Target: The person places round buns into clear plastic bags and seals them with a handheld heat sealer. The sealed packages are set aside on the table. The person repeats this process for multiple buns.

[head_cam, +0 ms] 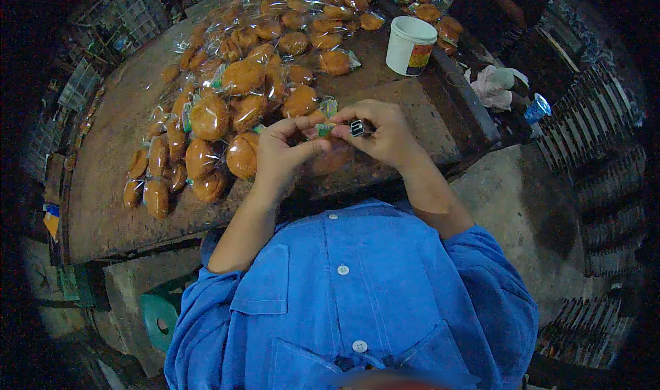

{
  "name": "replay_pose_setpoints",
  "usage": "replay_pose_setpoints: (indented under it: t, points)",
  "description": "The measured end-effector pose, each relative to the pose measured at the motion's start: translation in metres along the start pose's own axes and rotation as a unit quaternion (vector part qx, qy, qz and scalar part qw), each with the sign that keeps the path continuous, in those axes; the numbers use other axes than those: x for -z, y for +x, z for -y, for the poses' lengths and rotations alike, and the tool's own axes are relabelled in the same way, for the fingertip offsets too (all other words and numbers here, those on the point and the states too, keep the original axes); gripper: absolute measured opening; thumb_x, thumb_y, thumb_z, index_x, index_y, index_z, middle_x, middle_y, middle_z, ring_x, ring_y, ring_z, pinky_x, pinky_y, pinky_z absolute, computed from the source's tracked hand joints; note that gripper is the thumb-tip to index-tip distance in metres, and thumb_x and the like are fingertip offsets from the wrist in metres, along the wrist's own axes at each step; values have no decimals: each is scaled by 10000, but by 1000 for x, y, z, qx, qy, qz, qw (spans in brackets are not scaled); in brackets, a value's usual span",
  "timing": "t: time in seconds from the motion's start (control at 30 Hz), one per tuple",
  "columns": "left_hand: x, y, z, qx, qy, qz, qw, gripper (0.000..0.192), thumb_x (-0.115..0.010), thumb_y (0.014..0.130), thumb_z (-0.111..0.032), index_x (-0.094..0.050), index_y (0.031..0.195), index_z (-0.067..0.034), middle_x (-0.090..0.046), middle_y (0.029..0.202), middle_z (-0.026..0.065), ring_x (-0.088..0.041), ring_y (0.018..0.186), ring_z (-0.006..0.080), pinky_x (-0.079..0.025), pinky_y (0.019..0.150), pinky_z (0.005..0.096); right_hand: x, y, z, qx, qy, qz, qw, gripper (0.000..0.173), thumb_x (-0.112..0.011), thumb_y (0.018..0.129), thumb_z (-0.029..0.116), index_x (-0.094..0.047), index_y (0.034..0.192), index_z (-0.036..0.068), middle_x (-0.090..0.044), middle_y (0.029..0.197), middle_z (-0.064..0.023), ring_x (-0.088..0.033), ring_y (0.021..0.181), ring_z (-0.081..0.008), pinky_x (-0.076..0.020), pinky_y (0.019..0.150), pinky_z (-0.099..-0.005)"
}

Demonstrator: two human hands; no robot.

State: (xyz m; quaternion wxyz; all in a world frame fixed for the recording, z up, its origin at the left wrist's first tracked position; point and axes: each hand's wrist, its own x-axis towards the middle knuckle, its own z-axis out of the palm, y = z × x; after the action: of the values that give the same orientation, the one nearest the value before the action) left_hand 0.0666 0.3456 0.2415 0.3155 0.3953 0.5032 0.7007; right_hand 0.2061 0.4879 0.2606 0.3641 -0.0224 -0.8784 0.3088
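Note:
My left hand (286,145) pinches the gathered top of a clear plastic bag between thumb and fingers. A small green-and-white label (324,129) sits at that top, between my two hands. My right hand (384,129) touches the label with its fingertips. A small tool with a metal end (357,128), apparently a stapler, is tucked in the same hand, its body mostly hidden by the fingers. Below the label hangs a blurred bagged bun (332,158), just over the table. Close by my left hand lies a golden-brown bun in clear wrap (242,155).
A large pile of bagged buns (245,78) covers the wooden table's (111,184) middle and far side. A white bucket (411,47) stands at the back right. Beyond the right edge are a crumpled cloth (497,88) and a blue cup-like object (538,109). A green stool (157,318) is lower left.

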Motion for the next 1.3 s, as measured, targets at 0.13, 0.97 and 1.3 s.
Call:
replay_pose_setpoints:
  t: [0.13, 0.97, 1.3]
  points:
    - [-3, -3, 2, 42, -31, -15, 999, 131, -729, 761, -30, -655, 864, 2, -642, 801, 17, -555, 702, 53, -432, 624, 188, -3, 8, 4, -67, 164, -49, 983, 198, -742, 790, 197, -660, 903, 57, -673, 834, -71, -642, 772, -139, -515, 671, -296]
    - [168, 60, -110, -122, 57, -99, 986, 527, -614, 786, 11, -501, 1297, -52, -639, 1080, 58, -603, 927, 109, -473, 815, 236, 6, -59, -39, -111, 106, -249, 956, 245, -677, 844, 230, -557, 714, 62, -574, 719, -49, -535, 660, -149, -418, 588, -293]
    - [264, 195, -103, 53, 683, -14, 728, 613, -716, 775, -370, -534, 1266, -51, -593, 1215, 165, -552, 1129, 314, -421, 960, 402, -3, -89, -56, -136, 101, -181, 969, 164, -698, 794, 97, -566, 713, 44, -585, 706, -59, -544, 626, -155, -432, 570, -303]
